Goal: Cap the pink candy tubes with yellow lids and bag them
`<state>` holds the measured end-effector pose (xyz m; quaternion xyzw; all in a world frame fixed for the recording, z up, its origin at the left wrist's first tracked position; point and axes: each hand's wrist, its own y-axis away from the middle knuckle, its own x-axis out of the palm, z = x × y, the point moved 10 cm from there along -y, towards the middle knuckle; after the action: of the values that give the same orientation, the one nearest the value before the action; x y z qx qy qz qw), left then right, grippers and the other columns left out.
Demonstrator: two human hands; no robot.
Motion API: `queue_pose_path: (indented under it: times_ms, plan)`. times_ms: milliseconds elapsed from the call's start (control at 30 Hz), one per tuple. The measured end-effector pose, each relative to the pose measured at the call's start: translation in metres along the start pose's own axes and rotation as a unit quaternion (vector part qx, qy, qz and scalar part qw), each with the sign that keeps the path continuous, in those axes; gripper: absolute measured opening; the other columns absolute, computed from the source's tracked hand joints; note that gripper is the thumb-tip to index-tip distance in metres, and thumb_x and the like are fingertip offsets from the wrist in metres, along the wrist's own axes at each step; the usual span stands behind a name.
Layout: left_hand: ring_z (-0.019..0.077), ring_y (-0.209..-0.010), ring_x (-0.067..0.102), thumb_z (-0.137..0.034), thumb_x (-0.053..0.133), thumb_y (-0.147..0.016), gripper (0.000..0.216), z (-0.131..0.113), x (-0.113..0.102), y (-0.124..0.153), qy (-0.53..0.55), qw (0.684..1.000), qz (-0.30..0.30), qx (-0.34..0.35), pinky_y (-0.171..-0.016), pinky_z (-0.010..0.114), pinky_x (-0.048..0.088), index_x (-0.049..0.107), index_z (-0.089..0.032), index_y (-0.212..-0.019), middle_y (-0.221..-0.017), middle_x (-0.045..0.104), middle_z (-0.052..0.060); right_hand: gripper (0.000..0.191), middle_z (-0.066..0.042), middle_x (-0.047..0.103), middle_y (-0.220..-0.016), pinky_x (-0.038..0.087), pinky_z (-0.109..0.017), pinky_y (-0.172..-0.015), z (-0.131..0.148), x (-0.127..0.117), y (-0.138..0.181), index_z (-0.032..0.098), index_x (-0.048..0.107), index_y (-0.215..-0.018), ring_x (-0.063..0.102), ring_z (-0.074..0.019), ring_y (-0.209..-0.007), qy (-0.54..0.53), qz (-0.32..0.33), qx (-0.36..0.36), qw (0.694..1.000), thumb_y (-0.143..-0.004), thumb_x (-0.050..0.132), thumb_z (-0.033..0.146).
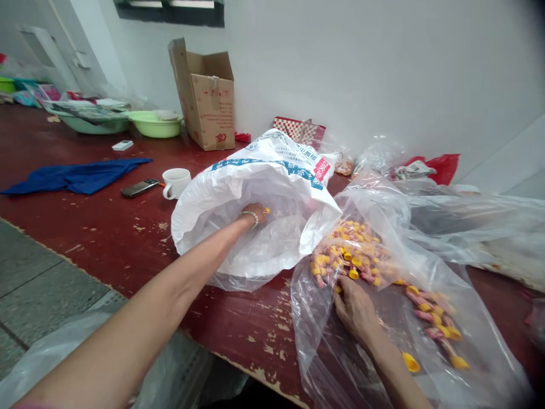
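Observation:
My left hand (255, 213), with a beaded bracelet at the wrist, reaches into the mouth of a white woven sack (187, 213) with a see-through liner. Its fingers are closed, and a bit of a small yellow piece (267, 210) shows at them. My right hand (356, 304) is in a see-through plastic bag (315, 335), at the near edge of a pile of small pink pieces with yellow cup-shaped ends (347, 250). The fingers are bent together around a yellow end (338, 289); the rest of that piece is hidden. More such pieces (438, 324) lie right of the hand.
The red table (157, 255) has worn paint. Left of the sack stand a white mug (176, 183), a phone (139, 188) and a blue cloth (80, 175). Behind are an open cardboard box (213, 111) and a green basin (155, 126). More plastic sheeting (489, 221) covers the right side.

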<state>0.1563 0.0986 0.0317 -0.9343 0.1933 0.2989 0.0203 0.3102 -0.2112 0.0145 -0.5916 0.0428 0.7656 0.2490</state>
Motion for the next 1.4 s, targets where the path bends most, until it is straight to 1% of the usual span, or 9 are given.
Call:
queue_pose_path:
  times_ms: [167,300,467,733,900,1033,1133,1300,1400]
  plan:
    - [0.0103,-0.045,0.051,-0.011,0.066,-0.066,0.013,0.031,-0.008,0.047,0.108,0.990,0.082,-0.043,-0.048,0.021,0.037,0.061,-0.009,-0.078,-0.049,0.050,-0.004,0.028,-0.007,0.069,-0.089,0.049,-0.031,-0.068,-0.002,-0.038,0.034,0.018,0.062,-0.101,0.063,-0.0197,-0.073,-0.148,-0.096,0.116,0.977,-0.082,0.050,0.034]
    - [0.0092,-0.048,0.054,-0.023,0.058,-0.077,0.033,0.034,-0.026,0.103,0.239,0.965,0.108,-0.023,-0.046,0.020,0.040,0.055,-0.013,-0.109,-0.067,0.059,0.001,0.025,-0.007,0.065,-0.103,0.048,-0.034,-0.085,0.081,-0.065,0.057,0.022,0.062,-0.107,0.061,-0.0192,-0.094,-0.287,-0.164,0.014,0.944,-0.088,0.050,0.032]
    - [0.0140,-0.058,0.064,-0.021,0.064,-0.073,0.037,0.020,-0.031,0.154,0.492,0.854,0.166,-0.043,-0.047,0.020,0.044,0.054,-0.020,-0.108,-0.074,0.062,-0.001,0.029,-0.006,0.061,-0.104,0.049,-0.031,-0.086,0.179,-0.068,0.053,0.025,0.061,-0.113,0.058,-0.0154,-0.098,-0.358,-0.185,-0.118,0.907,-0.089,0.049,0.015]
    - [0.0090,-0.057,0.061,-0.009,0.063,-0.074,0.019,0.013,0.004,0.185,0.621,0.742,0.225,-0.114,-0.056,0.020,0.050,0.061,-0.011,-0.093,-0.070,0.065,0.002,0.028,-0.004,0.061,-0.096,0.052,-0.029,-0.080,0.202,-0.050,0.036,0.023,0.060,-0.109,0.060,-0.0149,-0.091,-0.319,-0.222,-0.168,0.906,-0.083,0.057,0.012]
    - [0.0097,-0.057,0.060,-0.007,0.067,-0.069,0.021,0.013,0.014,0.200,0.605,0.754,0.230,-0.109,-0.054,0.019,0.047,0.065,-0.008,-0.090,-0.067,0.064,0.002,0.045,-0.008,0.058,-0.101,0.053,-0.034,-0.074,0.189,-0.055,0.035,0.020,0.050,-0.118,0.059,-0.0182,-0.084,-0.247,-0.242,-0.143,0.927,-0.078,0.066,0.027]
    - [0.0094,-0.059,0.058,-0.012,0.072,-0.066,0.024,0.005,0.027,0.222,0.543,0.778,0.305,-0.079,-0.049,0.017,0.041,0.067,-0.008,-0.089,-0.071,0.064,0.003,0.075,-0.018,0.044,-0.129,0.046,-0.046,-0.093,0.183,-0.047,0.027,0.017,0.037,-0.132,0.052,-0.0275,-0.111,-0.218,-0.142,-0.159,0.953,-0.070,0.071,0.042]
    - [0.0096,-0.060,0.058,-0.016,0.074,-0.064,0.021,0.001,0.035,0.235,0.532,0.770,0.346,-0.072,-0.052,0.018,0.042,0.067,-0.008,-0.083,-0.071,0.064,0.003,0.070,-0.014,0.054,-0.121,0.045,-0.044,-0.093,0.179,-0.036,0.027,0.017,0.038,-0.132,0.054,-0.0265,-0.111,-0.230,-0.070,-0.159,0.958,-0.074,0.068,0.042]
    - [0.0099,-0.059,0.059,-0.020,0.075,-0.066,0.021,0.003,0.041,0.243,0.525,0.760,0.376,-0.075,-0.055,0.020,0.042,0.067,-0.008,-0.081,-0.071,0.065,0.003,0.070,-0.013,0.058,-0.112,0.048,-0.041,-0.089,0.178,-0.033,0.031,0.017,0.042,-0.130,0.058,-0.0249,-0.102,-0.251,-0.080,-0.155,0.952,-0.070,0.071,0.040]
    - [0.0093,-0.055,0.058,-0.015,0.075,-0.064,0.019,0.014,0.033,0.232,0.521,0.772,0.358,-0.063,-0.053,0.020,0.042,0.066,-0.008,-0.079,-0.066,0.064,0.003,0.074,-0.015,0.055,-0.121,0.046,-0.043,-0.092,0.187,-0.018,0.029,0.018,0.039,-0.134,0.055,-0.0271,-0.110,-0.270,-0.032,-0.154,0.950,-0.071,0.070,0.044]
